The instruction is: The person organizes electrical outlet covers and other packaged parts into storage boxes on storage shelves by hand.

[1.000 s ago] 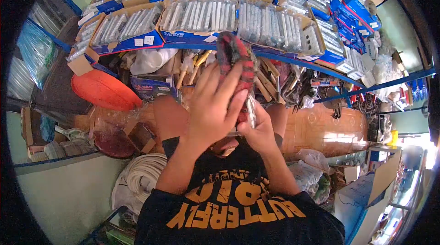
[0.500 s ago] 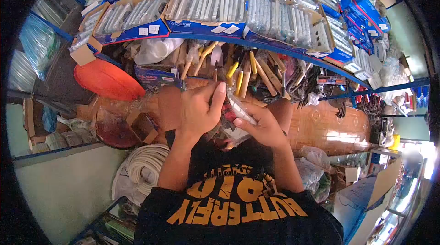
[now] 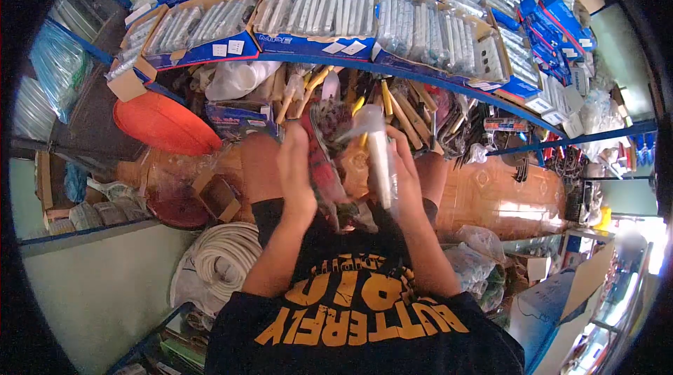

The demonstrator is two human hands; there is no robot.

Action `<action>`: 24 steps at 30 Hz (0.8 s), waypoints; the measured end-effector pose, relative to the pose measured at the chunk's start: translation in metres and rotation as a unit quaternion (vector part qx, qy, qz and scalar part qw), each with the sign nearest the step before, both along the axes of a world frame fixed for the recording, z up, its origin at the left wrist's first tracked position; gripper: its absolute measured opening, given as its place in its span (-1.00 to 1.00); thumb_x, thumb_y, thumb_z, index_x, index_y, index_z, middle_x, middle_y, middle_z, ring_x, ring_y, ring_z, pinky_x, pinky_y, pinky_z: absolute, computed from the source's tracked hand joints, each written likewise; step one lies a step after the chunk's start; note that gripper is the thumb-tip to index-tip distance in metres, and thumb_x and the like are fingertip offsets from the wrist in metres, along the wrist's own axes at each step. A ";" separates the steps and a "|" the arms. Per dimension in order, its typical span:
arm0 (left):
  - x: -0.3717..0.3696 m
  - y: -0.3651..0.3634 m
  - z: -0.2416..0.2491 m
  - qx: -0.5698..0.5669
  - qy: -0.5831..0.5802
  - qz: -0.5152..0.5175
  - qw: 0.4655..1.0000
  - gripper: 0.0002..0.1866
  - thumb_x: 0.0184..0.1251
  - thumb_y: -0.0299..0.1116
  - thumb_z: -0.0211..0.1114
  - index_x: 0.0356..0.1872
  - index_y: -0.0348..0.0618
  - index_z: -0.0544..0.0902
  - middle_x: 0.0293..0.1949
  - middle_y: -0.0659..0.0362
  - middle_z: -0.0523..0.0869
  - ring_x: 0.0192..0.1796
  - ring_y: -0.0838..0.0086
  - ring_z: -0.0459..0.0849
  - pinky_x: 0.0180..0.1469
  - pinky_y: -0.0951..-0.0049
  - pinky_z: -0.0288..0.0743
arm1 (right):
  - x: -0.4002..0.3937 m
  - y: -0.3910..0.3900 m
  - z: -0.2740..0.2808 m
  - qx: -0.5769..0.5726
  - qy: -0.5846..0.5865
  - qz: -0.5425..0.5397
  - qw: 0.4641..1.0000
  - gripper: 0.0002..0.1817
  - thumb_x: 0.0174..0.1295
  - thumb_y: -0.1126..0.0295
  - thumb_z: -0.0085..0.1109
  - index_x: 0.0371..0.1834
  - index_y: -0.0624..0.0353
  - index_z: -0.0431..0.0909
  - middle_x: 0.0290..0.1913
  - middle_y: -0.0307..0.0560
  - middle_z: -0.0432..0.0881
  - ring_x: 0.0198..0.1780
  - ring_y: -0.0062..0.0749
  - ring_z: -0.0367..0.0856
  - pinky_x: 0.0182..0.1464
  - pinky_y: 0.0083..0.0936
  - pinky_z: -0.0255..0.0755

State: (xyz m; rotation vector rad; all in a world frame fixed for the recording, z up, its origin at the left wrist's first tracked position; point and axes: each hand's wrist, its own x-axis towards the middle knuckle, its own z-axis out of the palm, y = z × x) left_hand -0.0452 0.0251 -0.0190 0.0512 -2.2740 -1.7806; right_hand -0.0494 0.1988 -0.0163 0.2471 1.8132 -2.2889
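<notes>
Between my knees, my left hand (image 3: 296, 175) is against a red-and-grey packet in clear plastic (image 3: 324, 168), thumb side up; its fingers are mostly behind the packet and blurred. My right hand (image 3: 407, 177) is wrapped round a long white piece in clear plastic (image 3: 381, 165), which stands nearly upright against the palm. The two items are apart, and the floor shows between them. Motion smears both, so their exact kind cannot be told. Beyond my hands lie several wooden- and yellow-handled tools (image 3: 405, 117) under the shelf.
A shelf holds blue cardboard boxes (image 3: 308, 42) packed with wrapped switch plates. At left are an orange-red basin (image 3: 165, 123), an open carton (image 3: 216, 193) and a coil of white hose (image 3: 226, 256). Plastic bags (image 3: 478, 256) and a large box (image 3: 554, 305) stand at right.
My hands have moved apart. The white piece, earlier held together with the red packet between both hands, is now separate in my right hand, and the red packet is at my left.
</notes>
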 end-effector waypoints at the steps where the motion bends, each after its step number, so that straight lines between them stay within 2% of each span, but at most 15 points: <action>1: 0.005 0.013 -0.006 0.039 -0.002 0.012 0.999 -0.56 0.45 -0.22 0.00 0.15 -0.41 0.42 0.18 -0.05 0.48 0.19 0.24 0.44 0.29 0.33 0.20 | 0.002 -0.003 -0.001 0.000 0.002 -0.001 1.000 -0.59 0.49 0.12 -0.26 0.25 0.08 0.29 -0.21 -0.25 0.46 -0.29 -0.65 0.40 -0.23 -0.63 0.37; 2: 0.009 0.025 -0.002 0.077 -0.004 0.024 0.997 -0.57 0.44 -0.26 0.02 0.15 -0.44 0.40 0.17 -0.07 0.48 0.21 0.22 0.44 0.31 0.29 0.20 | 0.004 -0.007 -0.003 -0.114 -0.024 0.013 0.993 -0.54 0.48 0.10 -0.26 0.31 0.12 0.24 -0.02 -0.16 0.44 -0.08 -0.52 0.42 0.00 -0.55 0.33; 3: 0.016 0.035 0.007 0.094 -0.040 -0.054 0.993 -0.54 0.46 -0.24 -0.05 0.17 -0.47 0.35 0.15 -0.18 0.46 0.20 0.03 0.42 0.29 0.18 0.20 | 0.007 -0.011 -0.005 -0.226 -0.052 0.027 0.972 -0.49 0.47 0.09 -0.27 0.36 0.15 0.20 0.17 -0.08 0.42 0.14 -0.40 0.43 0.22 -0.47 0.30; 4: 0.022 0.044 0.022 0.110 -0.075 -0.131 0.982 -0.51 0.47 -0.22 -0.11 0.19 -0.49 0.31 0.13 -0.29 0.43 0.19 -0.17 0.40 0.26 0.07 0.19 | 0.010 -0.017 -0.002 -0.227 -0.055 0.029 0.972 -0.49 0.47 0.09 -0.27 0.36 0.15 0.20 0.17 -0.08 0.42 0.14 -0.40 0.43 0.22 -0.47 0.30; 6: 0.048 0.059 -0.030 -0.197 0.119 -0.083 0.970 -0.45 0.45 -0.22 -0.09 0.20 -0.60 0.23 0.19 -0.47 0.29 0.27 -0.38 0.21 0.35 -0.10 -0.03 | 0.015 -0.026 0.009 -0.226 -0.045 -0.011 0.973 -0.44 0.46 0.08 -0.26 0.38 0.21 0.16 0.31 -0.07 0.33 0.31 -0.33 0.31 0.38 -0.42 0.14; 7: 0.048 0.059 -0.028 -0.208 0.116 -0.109 0.965 -0.43 0.43 -0.21 -0.07 0.19 -0.65 0.22 0.19 -0.52 0.23 0.26 -0.46 0.16 0.34 -0.20 -0.08 | 0.014 -0.021 0.004 -0.223 -0.011 0.005 0.975 -0.46 0.46 0.12 -0.25 0.37 0.22 0.17 0.31 -0.06 0.34 0.29 -0.31 0.34 0.36 -0.39 0.18; 8: 0.044 0.059 -0.017 -0.207 0.117 -0.108 0.965 -0.43 0.43 -0.21 -0.07 0.19 -0.65 0.22 0.19 -0.52 0.23 0.26 -0.46 0.16 0.34 -0.20 -0.08 | 0.014 -0.018 0.005 -0.223 -0.011 0.006 0.975 -0.46 0.46 0.12 -0.25 0.37 0.22 0.17 0.31 -0.06 0.34 0.29 -0.31 0.34 0.36 -0.39 0.18; 10: 0.033 0.058 0.010 -0.197 0.129 -0.135 0.962 -0.47 0.37 -0.30 -0.02 0.16 -0.66 0.25 0.19 -0.56 0.19 0.20 -0.50 0.19 0.30 -0.23 0.01 | 0.019 -0.013 0.007 -0.338 -0.096 -0.008 0.936 -0.49 0.46 0.17 -0.25 0.37 0.22 0.18 0.32 -0.04 0.34 0.30 -0.27 0.34 0.36 -0.39 0.20; 14: 0.004 0.050 0.029 -0.202 0.122 -0.138 0.962 -0.43 0.37 -0.27 -0.01 0.22 -0.60 0.24 0.24 -0.48 0.20 0.25 -0.46 0.17 0.33 -0.16 -0.01 | 0.017 -0.019 0.005 -0.285 0.015 -0.009 0.958 -0.49 0.46 0.16 -0.25 0.38 0.19 0.18 0.34 -0.06 0.31 0.30 -0.27 0.34 0.35 -0.39 0.21; 15: -0.001 0.045 0.018 -0.280 0.124 -0.152 0.940 -0.45 0.42 -0.27 -0.04 0.27 -0.51 0.23 0.28 -0.44 0.18 0.32 -0.39 0.13 0.38 -0.06 -0.03 | 0.020 -0.017 -0.006 -0.234 0.142 0.050 0.960 -0.50 0.45 0.18 -0.26 0.39 0.17 0.17 0.34 -0.07 0.31 0.30 -0.27 0.34 0.34 -0.38 0.23; 16: -0.006 0.044 0.018 -0.281 0.125 -0.152 0.939 -0.45 0.42 -0.27 -0.04 0.27 -0.51 0.23 0.28 -0.44 0.18 0.32 -0.39 0.13 0.38 -0.06 -0.03 | 0.019 -0.018 -0.005 -0.234 0.144 0.050 0.960 -0.50 0.45 0.18 -0.26 0.39 0.17 0.17 0.34 -0.07 0.31 0.30 -0.27 0.34 0.34 -0.38 0.23; 18: -0.012 0.043 0.018 -0.160 0.079 -0.114 0.977 -0.40 0.44 -0.20 -0.02 0.30 -0.51 0.18 0.23 -0.53 0.19 0.30 -0.42 0.13 0.38 -0.12 -0.07 | 0.017 -0.019 -0.004 -0.437 -0.059 -0.002 0.897 -0.51 0.44 0.21 -0.24 0.38 0.16 0.20 0.29 -0.06 0.37 0.26 -0.27 0.38 0.31 -0.36 0.26; 19: -0.014 0.044 0.018 -0.148 0.098 -0.108 0.978 -0.41 0.45 -0.20 -0.04 0.32 -0.49 0.17 0.23 -0.55 0.19 0.28 -0.45 0.15 0.36 -0.13 -0.04 | 0.014 -0.019 -0.003 -0.503 -0.093 -0.008 0.859 -0.51 0.42 0.20 -0.21 0.36 0.15 0.24 0.23 -0.04 0.43 0.22 -0.26 0.43 0.28 -0.34 0.30; 23: 0.001 0.049 0.010 -0.115 0.046 -0.097 0.988 -0.41 0.43 -0.22 -0.02 0.32 -0.49 0.17 0.23 -0.53 0.20 0.28 -0.47 0.13 0.37 -0.14 -0.06 | 0.014 -0.013 -0.010 -0.500 -0.117 -0.031 0.857 -0.50 0.41 0.17 -0.20 0.34 0.16 0.27 0.23 -0.03 0.45 0.22 -0.23 0.45 0.27 -0.32 0.32; 24: 0.012 0.054 0.006 -0.165 0.059 -0.106 0.979 -0.41 0.44 -0.22 -0.03 0.32 -0.50 0.16 0.26 -0.50 0.18 0.31 -0.42 0.13 0.38 -0.10 -0.05 | 0.012 -0.012 -0.006 -0.398 -0.027 -0.026 0.916 -0.49 0.40 0.15 -0.20 0.35 0.16 0.26 0.25 -0.01 0.43 0.24 -0.21 0.43 0.27 -0.31 0.32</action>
